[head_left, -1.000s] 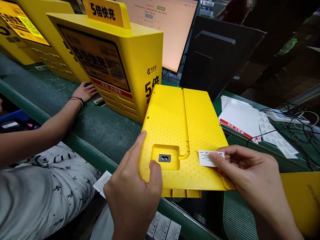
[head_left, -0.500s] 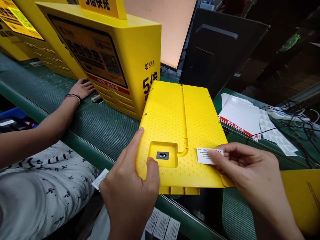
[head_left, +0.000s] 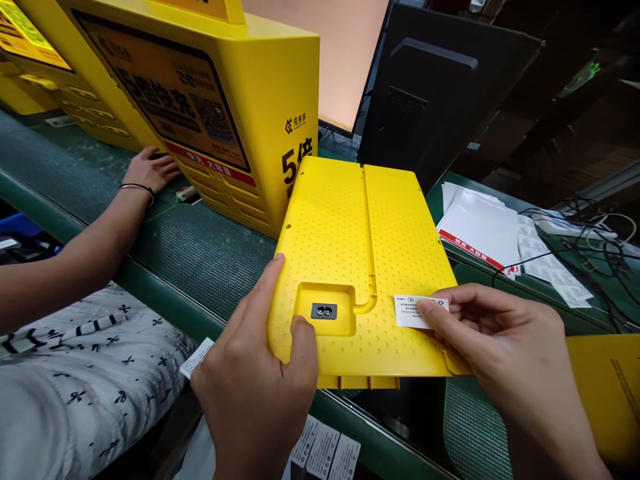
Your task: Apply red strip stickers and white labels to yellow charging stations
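Observation:
A yellow plastic panel [head_left: 330, 233], dotted with small bumps, lies face up in front of me, a long groove running down it. Its near-left recess holds a black two-pin power socket [head_left: 324, 311]. My left hand [head_left: 260, 373] grips the panel's near-left corner, thumb over the recess edge. Between thumb and fingers, my right hand [head_left: 500, 340] pinches a white printed label [head_left: 411, 315] above the panel's near-right part; whether the label touches the surface I cannot tell. Another small printed label [head_left: 197, 358] shows beside my left hand; what holds it is hidden.
A large yellow cabinet [head_left: 295, 80] stands at the back left. Near it, another person's hand [head_left: 150, 170] rests on the green conveyor belt [head_left: 200, 267]. White sheets [head_left: 480, 217] and tangled cables [head_left: 610, 250] lie right. More labels [head_left: 323, 447] show below; a dark monitor [head_left: 440, 93] stands behind.
Both my hands keep their grips, and the label stays over nearly the same spot. The cabinet and the other person's hand appear slightly further left as the view shifts.

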### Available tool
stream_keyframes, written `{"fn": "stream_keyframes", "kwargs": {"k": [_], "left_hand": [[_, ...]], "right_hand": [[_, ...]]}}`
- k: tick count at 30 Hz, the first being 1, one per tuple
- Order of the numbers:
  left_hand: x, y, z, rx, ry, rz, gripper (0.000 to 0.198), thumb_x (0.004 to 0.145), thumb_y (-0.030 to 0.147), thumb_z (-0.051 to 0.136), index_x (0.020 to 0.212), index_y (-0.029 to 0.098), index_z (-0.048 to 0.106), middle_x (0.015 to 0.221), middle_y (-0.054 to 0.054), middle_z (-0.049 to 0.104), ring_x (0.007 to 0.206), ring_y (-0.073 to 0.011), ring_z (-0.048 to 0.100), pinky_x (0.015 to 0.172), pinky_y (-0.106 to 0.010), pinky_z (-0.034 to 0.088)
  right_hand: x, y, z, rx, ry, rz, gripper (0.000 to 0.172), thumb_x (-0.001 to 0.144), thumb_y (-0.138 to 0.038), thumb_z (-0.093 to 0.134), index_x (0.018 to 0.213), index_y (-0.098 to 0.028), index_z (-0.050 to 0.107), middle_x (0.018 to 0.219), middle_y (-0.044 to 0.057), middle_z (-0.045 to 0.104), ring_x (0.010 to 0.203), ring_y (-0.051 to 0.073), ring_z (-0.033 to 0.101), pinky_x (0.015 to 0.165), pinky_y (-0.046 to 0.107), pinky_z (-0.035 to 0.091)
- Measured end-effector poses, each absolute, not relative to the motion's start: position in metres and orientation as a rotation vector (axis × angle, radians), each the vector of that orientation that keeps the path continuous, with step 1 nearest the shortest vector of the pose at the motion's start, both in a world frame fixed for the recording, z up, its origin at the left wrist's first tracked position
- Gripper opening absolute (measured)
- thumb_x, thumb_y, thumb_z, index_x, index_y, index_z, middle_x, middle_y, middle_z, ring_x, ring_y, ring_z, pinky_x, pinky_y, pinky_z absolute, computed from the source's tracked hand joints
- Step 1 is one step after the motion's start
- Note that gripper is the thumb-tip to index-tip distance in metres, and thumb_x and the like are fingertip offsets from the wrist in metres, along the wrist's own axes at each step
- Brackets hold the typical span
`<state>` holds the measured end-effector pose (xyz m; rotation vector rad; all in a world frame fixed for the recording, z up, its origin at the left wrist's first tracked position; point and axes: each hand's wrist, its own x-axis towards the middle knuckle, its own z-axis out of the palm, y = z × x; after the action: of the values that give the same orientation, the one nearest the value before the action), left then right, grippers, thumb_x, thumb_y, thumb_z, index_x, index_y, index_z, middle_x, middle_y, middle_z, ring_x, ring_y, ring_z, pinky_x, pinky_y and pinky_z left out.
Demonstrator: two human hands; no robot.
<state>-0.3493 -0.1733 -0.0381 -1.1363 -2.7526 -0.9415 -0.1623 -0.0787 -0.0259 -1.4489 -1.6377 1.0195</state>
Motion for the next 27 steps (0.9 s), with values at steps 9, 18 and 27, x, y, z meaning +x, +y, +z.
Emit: {"fn": "stream_keyframes", "kwargs": {"k": [9, 18, 27], "left_hand": [[-0.349, -0.173, -0.038, -1.143, -2.748, -0.936, 0.054, 0.091, 0.026, 0.055, 0.144, 0.034, 0.055, 0.125, -0.003, 0.072, 0.102, -0.0310, 0.072, 0.072, -0.037, 0.051], [-0.350, -0.173, -0.040, -1.156, -2.718, -0.982, 0.054, 0.090, 0.027, 0.054, 0.143, 0.034, 0.056, 0.127, -0.002, 0.071, 0.103, -0.0296, 0.072, 0.074, -0.037, 0.051], [-0.349, -0.173, -0.037, -1.122, -2.749, -0.950, 0.055, 0.089, 0.027, 0.054, 0.143, 0.034, 0.057, 0.114, -0.005, 0.075, 0.097, -0.0295, 0.071, 0.073, -0.037, 0.049]], "right_hand": [[-0.163, -0.078, -0.023, -1.412, -1.642, 1.002, 0.014, 0.065, -0.029, 0.090, 0.073, -0.025, 0.080, 0.059, -0.001, 0.062, 0.046, 0.005, 0.053, 0.038, 0.005, 0.041], [-0.165, -0.078, -0.023, -1.441, -1.630, 1.015, 0.017, 0.066, -0.034, 0.089, 0.072, -0.022, 0.079, 0.059, 0.000, 0.062, 0.046, 0.007, 0.054, 0.037, 0.008, 0.042], [-0.177, -0.085, -0.013, -1.524, -1.556, 0.978, 0.013, 0.070, -0.032, 0.085, 0.072, -0.020, 0.078, 0.064, 0.001, 0.062, 0.050, 0.007, 0.050, 0.040, 0.012, 0.040]]}}
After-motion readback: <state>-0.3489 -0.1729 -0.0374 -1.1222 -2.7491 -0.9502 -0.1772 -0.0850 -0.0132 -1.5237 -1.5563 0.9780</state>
